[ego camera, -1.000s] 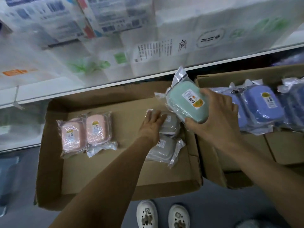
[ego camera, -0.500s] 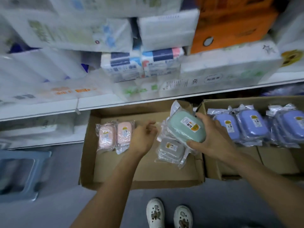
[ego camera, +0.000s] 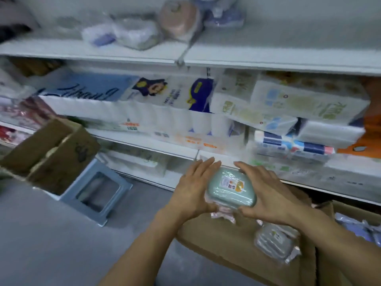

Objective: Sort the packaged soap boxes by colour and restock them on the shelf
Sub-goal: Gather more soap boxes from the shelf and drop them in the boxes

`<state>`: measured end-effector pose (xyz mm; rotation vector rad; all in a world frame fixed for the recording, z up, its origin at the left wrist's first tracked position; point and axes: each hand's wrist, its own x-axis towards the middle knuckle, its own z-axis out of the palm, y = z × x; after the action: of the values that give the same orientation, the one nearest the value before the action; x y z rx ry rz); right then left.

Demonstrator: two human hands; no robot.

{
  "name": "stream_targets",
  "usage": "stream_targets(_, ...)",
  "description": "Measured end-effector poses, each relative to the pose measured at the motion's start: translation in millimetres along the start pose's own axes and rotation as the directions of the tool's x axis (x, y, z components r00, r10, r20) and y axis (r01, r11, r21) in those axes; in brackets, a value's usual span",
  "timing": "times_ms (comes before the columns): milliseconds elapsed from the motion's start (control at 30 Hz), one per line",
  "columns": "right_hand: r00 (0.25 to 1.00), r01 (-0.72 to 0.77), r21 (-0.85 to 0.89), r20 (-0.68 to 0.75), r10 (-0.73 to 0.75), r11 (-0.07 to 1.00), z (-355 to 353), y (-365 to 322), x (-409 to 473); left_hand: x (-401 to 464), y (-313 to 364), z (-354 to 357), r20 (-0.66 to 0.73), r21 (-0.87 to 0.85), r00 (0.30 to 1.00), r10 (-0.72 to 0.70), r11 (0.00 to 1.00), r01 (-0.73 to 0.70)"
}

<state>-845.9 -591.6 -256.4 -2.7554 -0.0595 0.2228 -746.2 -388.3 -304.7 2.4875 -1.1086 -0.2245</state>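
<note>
- Nearest to me, a grey soap box [ego camera: 275, 243] in its plastic wrap lies in the cardboard box [ego camera: 226, 250] by my right forearm. It waits for its own turn.
- Just beyond it I hold the green soap box [ego camera: 231, 189] between both hands, above the cardboard box. Something pink in plastic [ego camera: 223, 214] shows under it; I cannot tell if it is a second soap box.
- My left hand [ego camera: 193, 189] lies flat along the left side, fingers straight and together, thumb under the near edge.
- My right hand [ego camera: 266, 193] holds the right side, fingers bent over the far corner, thumb at the near corner.
- I judge that I am carrying it up to the shelves. The wrap looks slippery, so I should keep an even press from both sides and keep the box level.
- Far up, the top shelf [ego camera: 123, 53] has blurred wrapped soap boxes, purple [ego camera: 103, 39] and pink [ego camera: 179, 22]. I should look for the green group there, or start one apart from those colours.
</note>
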Motion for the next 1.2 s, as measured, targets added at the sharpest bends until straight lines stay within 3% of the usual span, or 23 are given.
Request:
stream_targets(133,0.991,0.129,-0.036,0.028,-0.128,0.991,11.1,-79.7,72.7,-35.9,-79.0,-56.4,-0.014,-0.003,0.999,-0.049,0.999,0.049)
stream_targets(333,0.954,0.284,0.003,0.094,-0.283,0.959,58.3,-227.9,199.1,-117.2,-225.6,-146.6,-0.029,-0.057,0.965,-0.262,0.964,0.261)
stream_targets(600,0.953,0.299,0.074,0.035,-0.302,0.951,108.6,-395.5,341.8,-214.0,-416.6,-235.5,-0.100,-0.184,0.781,-0.616,0.783,0.594)
stream_targets(733,0.951,0.285,0.133,0.081,-0.297,0.949,128.3,-446.3,406.8,-231.0,-484.2,-256.0,-0.134,-0.292,0.654,-0.745,0.660,0.692)
stream_targets(967,0.927,0.299,0.267,0.145,-0.345,0.916,165.2,-502.9,532.0,-237.7,-600.3,-258.6,-0.135,-0.455,0.343,-0.929,0.366,0.812)
stream_targets(1100,0.918,0.261,0.279,0.223,-0.327,0.924,209.3,-535.2,621.4,-231.6,-671.9,-256.1,-0.072,-0.610,0.092,-0.993,0.117,0.783)
stream_targets(1200,0.921,0.167,0.260,0.303,-0.245,0.951,248.9,-553.9,684.4,-223.2,-720.9,-250.9,0.006,-0.692,0.012,-1.000,0.005,0.722)
